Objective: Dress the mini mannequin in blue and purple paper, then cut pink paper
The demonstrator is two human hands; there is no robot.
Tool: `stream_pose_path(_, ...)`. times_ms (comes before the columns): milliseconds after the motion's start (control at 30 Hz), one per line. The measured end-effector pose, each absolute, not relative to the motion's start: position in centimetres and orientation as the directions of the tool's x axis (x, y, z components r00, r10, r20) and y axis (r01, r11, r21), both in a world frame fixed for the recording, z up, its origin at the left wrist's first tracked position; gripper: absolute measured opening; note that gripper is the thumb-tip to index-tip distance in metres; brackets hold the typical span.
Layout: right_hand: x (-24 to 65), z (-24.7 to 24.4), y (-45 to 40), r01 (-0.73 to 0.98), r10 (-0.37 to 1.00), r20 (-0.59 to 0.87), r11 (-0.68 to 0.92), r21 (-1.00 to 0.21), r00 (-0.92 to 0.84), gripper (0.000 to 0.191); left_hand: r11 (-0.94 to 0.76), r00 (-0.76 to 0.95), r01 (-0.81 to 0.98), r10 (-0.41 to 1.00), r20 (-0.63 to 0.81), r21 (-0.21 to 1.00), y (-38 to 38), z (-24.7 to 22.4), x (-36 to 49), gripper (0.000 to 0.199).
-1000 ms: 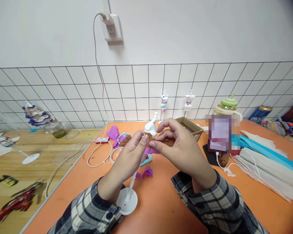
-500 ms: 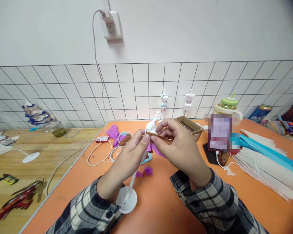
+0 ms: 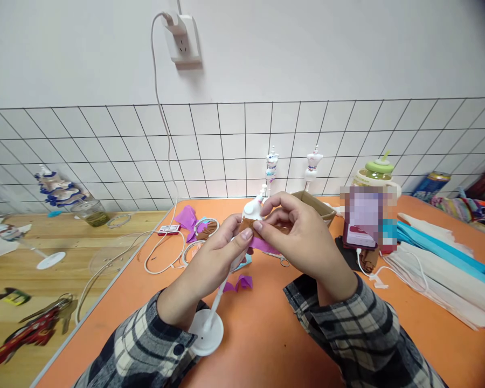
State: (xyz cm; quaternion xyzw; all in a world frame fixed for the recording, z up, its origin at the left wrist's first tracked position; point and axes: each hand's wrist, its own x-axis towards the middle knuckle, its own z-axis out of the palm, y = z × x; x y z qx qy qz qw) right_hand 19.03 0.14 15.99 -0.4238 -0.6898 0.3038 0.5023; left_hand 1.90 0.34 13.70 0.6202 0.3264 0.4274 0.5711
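My left hand is closed around a small white dress form, tilted on its pole, with its round white base hanging near my left cuff. A brown strip, thin paper or cloth, lies across the form's front below the bust, with my left thumb on its lower edge. My right hand pinches at the strip's right side, thumb and forefinger together against the form. A purple piece of similar thin material hangs below the brown strip, between my hands. My fingers hide the form's waist.
Purple scraps and tape rings lie on the orange table. A cardboard box and two more dress forms stand behind. Right are a phone, a bottle and blue and white strips; red-handled pliers lie left.
The brown strip now lies flatter and shows wider on the form's front. My right fingers have shifted slightly up and right. The form's base has moved slightly left.
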Motion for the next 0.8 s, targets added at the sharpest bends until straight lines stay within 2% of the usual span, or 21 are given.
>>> stream_pose_path(333,19.6,16.3,0.2,0.253,0.893,0.430,0.450,-0.856,-0.134,0.020,-0.107,0.431,-0.118,0.890,0.148,0.987,0.7,13.7,1.1,0.026)
stream_pose_path(467,19.9,16.5,0.1,0.316,0.913,0.356,0.404,-0.859,-0.200,0.024,-0.131,0.386,-0.090,0.909,0.155,0.987,0.8,14.0,0.7,0.027)
stream_pose_path(633,19.9,16.4,0.1,0.351,0.893,0.248,0.384,-0.854,-0.375,0.021,-0.139,0.401,-0.072,0.903,0.156,0.988,0.6,14.2,0.9,0.030)
stream_pose_path(800,20.1,16.6,0.3,0.327,0.875,0.281,0.419,-0.847,-0.395,0.021,-0.168,0.381,-0.056,0.907,0.176,0.984,0.4,14.3,0.9,0.031)
